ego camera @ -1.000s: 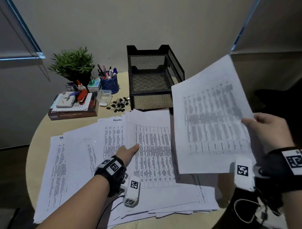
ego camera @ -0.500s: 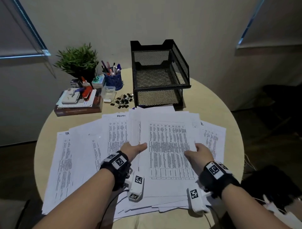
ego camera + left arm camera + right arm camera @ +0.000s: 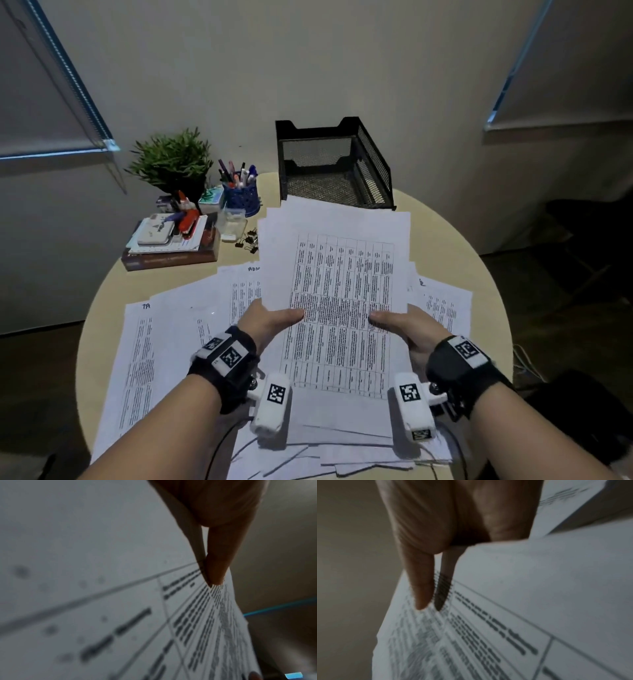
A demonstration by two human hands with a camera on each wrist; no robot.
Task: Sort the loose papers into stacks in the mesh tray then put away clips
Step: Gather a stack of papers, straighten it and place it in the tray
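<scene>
A stack of printed table sheets (image 3: pixel 339 294) is lifted off the table and tilted toward the black mesh tray (image 3: pixel 334 164). My left hand (image 3: pixel 270 320) pinches its left edge, thumb on top and fingers beneath. My right hand (image 3: pixel 406 325) pinches the right edge the same way. In the left wrist view the thumb (image 3: pixel 217 561) presses on the sheets (image 3: pixel 154 615). The right wrist view shows the thumb (image 3: pixel 421 582) on the sheets (image 3: pixel 505 615). More loose papers (image 3: pixel 164 342) lie spread over the round table (image 3: pixel 455 246). Black binder clips (image 3: pixel 247 237) sit left of the lifted stack.
At the back left stand a potted plant (image 3: pixel 173 164), a blue pen cup (image 3: pixel 239 193), a small clear box (image 3: pixel 233 222) and a book pile with a stapler (image 3: pixel 171 236). The tray's upper tier holds nothing that I can see.
The right hand brought its sheet down onto the middle pile. Both hands then took the stack by its sides and raised it toward the tray.
</scene>
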